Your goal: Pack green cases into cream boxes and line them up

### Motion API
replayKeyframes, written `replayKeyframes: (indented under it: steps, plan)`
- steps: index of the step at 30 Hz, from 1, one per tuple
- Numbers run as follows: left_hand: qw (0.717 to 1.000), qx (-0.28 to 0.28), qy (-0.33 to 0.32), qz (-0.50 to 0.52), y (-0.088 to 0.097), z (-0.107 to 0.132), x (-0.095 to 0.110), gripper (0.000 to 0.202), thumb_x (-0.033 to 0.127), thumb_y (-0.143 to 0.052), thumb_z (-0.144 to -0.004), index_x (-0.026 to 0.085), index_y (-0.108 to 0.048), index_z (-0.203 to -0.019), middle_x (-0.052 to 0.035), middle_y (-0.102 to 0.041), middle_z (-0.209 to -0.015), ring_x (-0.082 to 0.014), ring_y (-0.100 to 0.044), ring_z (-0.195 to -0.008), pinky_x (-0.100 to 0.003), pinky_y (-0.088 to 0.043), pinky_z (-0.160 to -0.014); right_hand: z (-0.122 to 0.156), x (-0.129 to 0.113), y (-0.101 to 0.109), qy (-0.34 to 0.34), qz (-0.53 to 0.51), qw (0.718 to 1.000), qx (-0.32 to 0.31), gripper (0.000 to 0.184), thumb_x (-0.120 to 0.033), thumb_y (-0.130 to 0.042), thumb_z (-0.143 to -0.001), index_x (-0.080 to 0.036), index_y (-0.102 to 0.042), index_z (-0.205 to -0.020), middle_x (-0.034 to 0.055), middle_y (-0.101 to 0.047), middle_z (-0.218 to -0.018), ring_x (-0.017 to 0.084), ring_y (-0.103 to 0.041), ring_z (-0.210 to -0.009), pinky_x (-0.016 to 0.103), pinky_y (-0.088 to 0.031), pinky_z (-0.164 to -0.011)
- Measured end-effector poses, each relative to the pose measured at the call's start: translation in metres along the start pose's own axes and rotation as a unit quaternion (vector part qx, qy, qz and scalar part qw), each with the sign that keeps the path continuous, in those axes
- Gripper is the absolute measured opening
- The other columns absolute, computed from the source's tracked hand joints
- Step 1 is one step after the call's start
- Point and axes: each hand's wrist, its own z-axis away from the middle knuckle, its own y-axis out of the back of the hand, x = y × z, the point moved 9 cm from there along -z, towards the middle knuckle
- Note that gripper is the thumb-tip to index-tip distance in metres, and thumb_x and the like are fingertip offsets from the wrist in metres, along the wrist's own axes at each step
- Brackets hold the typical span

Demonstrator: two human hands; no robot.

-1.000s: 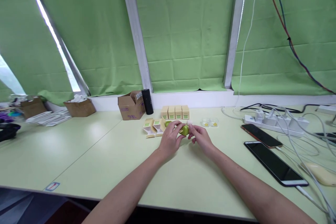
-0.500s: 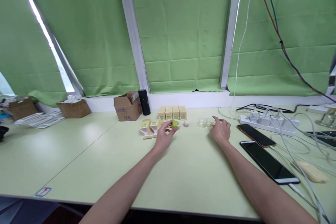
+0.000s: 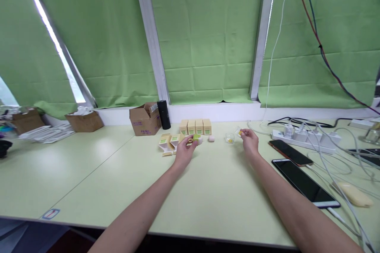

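Note:
My left hand (image 3: pixel 184 151) is closed on a small green-and-white item (image 3: pixel 196 138) with a ring at one end; its exact kind is unclear. Just beside that hand lie two opened small cardboard boxes (image 3: pixel 165 143). My right hand (image 3: pixel 250 141) pinches a small clear cup (image 3: pixel 238 131) with a yellow mark, tilted and raised off the table. A similar clear cup (image 3: pixel 229 138) stands on the table to its left. Between the hands sits a small pale pink piece (image 3: pixel 211 138). Several closed small boxes (image 3: pixel 195 127) stand in a row behind.
A brown carton (image 3: pixel 145 119) and a black cylinder (image 3: pixel 164 114) stand at the back. On the right are a white power strip (image 3: pixel 305 139), tangled cables, a dark phone (image 3: pixel 289 152), a larger phone (image 3: pixel 305 182) and a pale yellow oval case (image 3: pixel 353 193).
My right hand has lifted one clear cup off the table and tilted it, away from the other cup. The left hand still holds the green-and-white item, shifted slightly.

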Motion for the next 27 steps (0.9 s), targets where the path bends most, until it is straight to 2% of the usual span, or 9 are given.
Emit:
replayKeyframes:
  steps: [3, 5, 6, 9, 15, 20, 23, 27]
  plan:
    - [1.000, 0.009, 0.012, 0.012, 0.003, -0.001, -0.003, 0.062, 0.061, -0.082, -0.073, 0.015, -0.072, -0.113, -0.0113, -0.076, -0.109, -0.0218, -0.069, -0.093, -0.034, -0.055, -0.080, 0.013, -0.017, -0.020, 0.001, -0.122, 0.990, -0.072, 0.028, -0.049, -0.062, -0.081, -0.025, -0.063, -0.096, 0.0072, -0.074, -0.099, 0.028, -0.072, -0.094, 0.046, -0.058, -0.081]
    - [1.000, 0.010, 0.013, 0.025, 0.003, -0.001, -0.003, 0.059, 0.061, -0.081, -0.075, 0.015, -0.072, -0.110, -0.0099, -0.076, -0.106, -0.0208, -0.067, -0.091, -0.033, -0.054, -0.077, 0.030, -0.031, -0.043, -0.038, -0.308, 0.932, -0.188, 0.030, -0.043, -0.071, -0.076, -0.027, -0.063, -0.100, 0.0086, -0.075, -0.104, 0.032, -0.074, -0.096, 0.054, -0.058, -0.083]
    - [0.999, 0.010, 0.013, 0.030, 0.004, -0.001, -0.003, 0.058, 0.062, -0.080, -0.075, 0.015, -0.073, -0.109, -0.0094, -0.076, -0.103, -0.0205, -0.067, -0.090, -0.032, -0.054, -0.075, 0.039, -0.037, -0.050, -0.052, -0.348, 0.909, -0.223, 0.031, -0.041, -0.072, -0.076, -0.027, -0.063, -0.101, 0.0091, -0.076, -0.105, 0.033, -0.075, -0.098, 0.056, -0.058, -0.084]
    - [0.999, 0.008, 0.016, 0.036, 0.004, 0.000, -0.001, 0.054, 0.062, -0.078, -0.078, 0.014, -0.074, -0.104, -0.0089, -0.075, -0.100, -0.0196, -0.066, -0.089, -0.031, -0.054, -0.074, 0.059, -0.049, -0.060, -0.074, -0.362, 0.888, -0.275, 0.032, -0.041, -0.070, -0.078, -0.026, -0.065, -0.106, 0.0114, -0.077, -0.107, 0.034, -0.076, -0.098, 0.058, -0.059, -0.084]
    - [0.999, -0.006, 0.016, 0.047, 0.002, 0.002, 0.000, 0.055, 0.063, -0.076, -0.079, 0.014, -0.074, -0.104, -0.0089, -0.075, -0.099, -0.0180, -0.065, -0.086, -0.031, -0.053, -0.076, 0.078, -0.060, -0.068, -0.058, -0.338, 0.884, -0.317, 0.038, -0.046, -0.064, -0.084, -0.025, -0.064, -0.115, 0.0124, -0.076, -0.114, 0.032, -0.075, -0.098, 0.058, -0.059, -0.086]
    - [0.999, -0.006, 0.008, 0.050, 0.002, 0.003, 0.004, 0.058, 0.066, -0.076, -0.077, 0.015, -0.074, -0.104, -0.0095, -0.075, -0.100, -0.0190, -0.065, -0.088, -0.031, -0.054, -0.074, 0.090, -0.060, -0.074, -0.070, -0.344, 0.880, -0.321, 0.051, -0.042, -0.080, -0.075, -0.026, -0.059, -0.119, 0.0104, -0.077, -0.111, 0.028, -0.073, -0.099, 0.047, -0.059, -0.081]
    - [0.999, -0.007, 0.006, 0.054, 0.001, 0.003, 0.006, 0.059, 0.067, -0.078, -0.075, 0.014, -0.074, -0.102, -0.0101, -0.075, -0.099, -0.0194, -0.065, -0.089, -0.031, -0.054, -0.074, 0.096, -0.060, -0.077, -0.049, -0.312, 0.901, -0.297, 0.065, -0.038, -0.089, -0.065, -0.026, -0.055, -0.119, 0.0090, -0.078, -0.106, 0.027, -0.071, -0.100, 0.042, -0.059, -0.079]
    - [0.999, -0.014, 0.001, 0.048, 0.000, 0.004, 0.007, 0.058, 0.066, -0.079, -0.074, 0.014, -0.075, -0.100, -0.0099, -0.074, -0.097, -0.0193, -0.065, -0.088, -0.030, -0.053, -0.073, 0.105, -0.067, -0.079, 0.045, -0.192, 0.941, -0.276, 0.067, -0.033, -0.087, -0.065, -0.025, -0.054, -0.122, 0.0096, -0.074, -0.113, 0.026, -0.067, -0.107, 0.039, -0.058, -0.081]
